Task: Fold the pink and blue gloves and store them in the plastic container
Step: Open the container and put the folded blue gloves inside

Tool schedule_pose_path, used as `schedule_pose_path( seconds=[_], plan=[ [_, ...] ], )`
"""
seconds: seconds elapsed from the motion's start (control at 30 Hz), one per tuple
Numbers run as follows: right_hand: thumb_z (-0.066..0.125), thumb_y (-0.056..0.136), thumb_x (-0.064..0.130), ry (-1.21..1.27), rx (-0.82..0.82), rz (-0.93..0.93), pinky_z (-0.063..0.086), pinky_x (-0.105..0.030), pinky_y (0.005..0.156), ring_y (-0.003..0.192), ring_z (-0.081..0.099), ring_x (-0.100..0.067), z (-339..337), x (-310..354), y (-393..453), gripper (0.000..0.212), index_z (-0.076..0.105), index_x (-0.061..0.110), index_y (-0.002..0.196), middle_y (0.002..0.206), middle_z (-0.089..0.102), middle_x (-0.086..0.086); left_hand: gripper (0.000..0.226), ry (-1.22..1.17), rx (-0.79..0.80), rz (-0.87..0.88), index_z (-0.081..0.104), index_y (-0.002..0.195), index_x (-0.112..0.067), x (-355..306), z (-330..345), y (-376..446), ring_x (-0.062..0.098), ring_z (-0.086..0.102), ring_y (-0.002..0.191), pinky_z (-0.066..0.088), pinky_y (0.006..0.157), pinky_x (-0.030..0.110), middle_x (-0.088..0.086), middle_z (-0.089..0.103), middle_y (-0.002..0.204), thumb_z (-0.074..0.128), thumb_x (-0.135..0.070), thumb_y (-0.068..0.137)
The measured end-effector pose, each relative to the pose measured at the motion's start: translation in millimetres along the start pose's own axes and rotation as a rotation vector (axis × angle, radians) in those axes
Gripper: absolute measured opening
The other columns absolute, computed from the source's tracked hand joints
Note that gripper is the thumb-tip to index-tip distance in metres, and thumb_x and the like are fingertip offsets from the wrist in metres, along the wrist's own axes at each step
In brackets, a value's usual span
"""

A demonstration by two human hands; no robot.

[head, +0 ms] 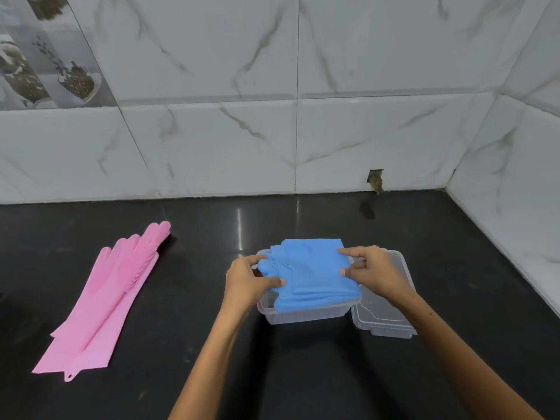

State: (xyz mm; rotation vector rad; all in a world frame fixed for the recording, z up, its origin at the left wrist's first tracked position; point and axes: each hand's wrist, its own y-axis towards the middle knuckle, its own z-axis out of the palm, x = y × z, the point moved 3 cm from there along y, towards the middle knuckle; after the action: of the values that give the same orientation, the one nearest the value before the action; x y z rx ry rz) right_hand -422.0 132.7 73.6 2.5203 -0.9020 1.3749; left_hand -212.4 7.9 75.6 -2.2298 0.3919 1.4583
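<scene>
Already both hands, left (245, 278) and right (374, 272), grip the folded blue gloves (312, 274) over the plastic container (303, 316) mid-desk; released early, they may spring open.

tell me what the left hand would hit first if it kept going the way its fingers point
Probably the right hand: the left hand points rightward across the blue gloves it already grips. Depth is unclear.

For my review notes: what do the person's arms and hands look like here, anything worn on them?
Both arms are bare from the bottom of the picture up: no sleeves show, and no gloves, watch, bracelet or rings are visible on the left hand or the right hand. The fingernails are short and unpainted as far as can be told. No markings are visible on either forearm.
</scene>
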Motion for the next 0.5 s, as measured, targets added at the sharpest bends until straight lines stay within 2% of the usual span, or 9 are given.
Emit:
schedule_pose_path(
  seconds=[0.07, 0.17, 0.2, 0.27, 0.33, 0.4, 0.43, 0.5],
  plan=[
    [0.07, 0.081, 0.006, -0.079, -0.008, -0.027, 0.053, -0.033, 0.085, 0.089, 0.063, -0.018, 3, -2, 3, 0.048, 0.057, 0.012, 0.127, 0.13, 0.056, -0.005, 0.04, 0.031, -0.008, -0.003, 0.072, 0.096, -0.014, 4, 1, 1, 0.02, 0.071, 0.082, 0.059, 0.076, 0.035, 0.003, 0.075, 0.087, 0.083, -0.002, 0.06],
    [0.069, 0.082, 0.01, -0.192, -0.01, -0.057, 0.051, -0.035, 0.09, 0.09, 0.06, -0.017, 7, -5, 6, 0.048, 0.057, 0.015, 0.128, 0.132, 0.055, -0.003, 0.034, 0.093, -0.014, 0.042, 0.065, 0.08, -0.029, 11, 4, 2, 0.007, 0.067, 0.07, 0.052, 0.056, 0.015, -0.006, 0.071, 0.082, 0.084, -0.008, 0.06],
    [0.068, 0.082, 0.011, -0.221, -0.008, -0.073, 0.05, -0.032, 0.09, 0.091, 0.06, -0.017, 8, -5, 8, 0.048, 0.056, 0.014, 0.129, 0.134, 0.053, -0.003, 0.036, 0.113, -0.022, 0.057, 0.061, 0.079, -0.031, 13, 5, 3, 0.004, 0.065, 0.067, 0.047, 0.051, 0.009, -0.01, 0.067, 0.083, 0.085, -0.01, 0.061],
    [0.067, 0.084, 0.011, -0.276, -0.011, -0.116, 0.045, -0.023, 0.085, 0.09, 0.058, -0.015, 10, -5, 10, 0.049, 0.053, 0.013, 0.131, 0.138, 0.051, -0.004, 0.041, 0.191, -0.05, 0.085, 0.061, 0.092, -0.027, 16, 6, 5, 0.003, 0.059, 0.072, 0.043, 0.051, 0.009, -0.012, 0.06, 0.095, 0.086, -0.015, 0.062],
    [0.065, 0.086, 0.014, -0.342, -0.019, -0.141, 0.041, -0.019, 0.084, 0.094, 0.057, -0.013, 13, -4, 12, 0.049, 0.05, 0.014, 0.133, 0.141, 0.048, -0.003, 0.054, 0.262, -0.05, 0.123, 0.062, 0.112, -0.017, 18, 7, 6, 0.005, 0.055, 0.079, 0.041, 0.058, 0.009, -0.008, 0.055, 0.108, 0.086, -0.018, 0.063],
    [0.062, 0.088, 0.017, -0.419, -0.032, -0.154, 0.042, -0.025, 0.092, 0.109, 0.056, -0.017, 17, -6, 13, 0.05, 0.047, 0.016, 0.136, 0.144, 0.046, -0.001, 0.061, 0.336, -0.044, 0.157, 0.059, 0.121, -0.013, 17, 8, 7, 0.013, 0.054, 0.096, 0.042, 0.075, 0.012, 0.001, 0.053, 0.123, 0.084, -0.023, 0.067],
    [0.06, 0.089, 0.018, -0.447, -0.041, -0.159, 0.043, -0.029, 0.096, 0.115, 0.054, -0.018, 18, -7, 13, 0.05, 0.046, 0.017, 0.137, 0.144, 0.045, -0.001, 0.061, 0.433, -0.072, 0.178, 0.056, 0.126, -0.015, 15, 8, 6, 0.02, 0.048, 0.11, 0.041, 0.087, 0.02, 0.005, 0.048, 0.133, 0.08, -0.028, 0.071],
    [0.059, 0.09, 0.02, -0.481, -0.062, -0.171, 0.044, -0.033, 0.098, 0.119, 0.052, -0.019, 21, -8, 13, 0.049, 0.045, 0.019, 0.138, 0.145, 0.045, 0.0, 0.055, 0.741, -0.179, 0.295, 0.048, 0.135, -0.022, 4, 9, 4, 0.028, 0.028, 0.133, 0.024, 0.108, 0.036, 0.01, 0.029, 0.153, 0.062, -0.042, 0.086]
  ],
)
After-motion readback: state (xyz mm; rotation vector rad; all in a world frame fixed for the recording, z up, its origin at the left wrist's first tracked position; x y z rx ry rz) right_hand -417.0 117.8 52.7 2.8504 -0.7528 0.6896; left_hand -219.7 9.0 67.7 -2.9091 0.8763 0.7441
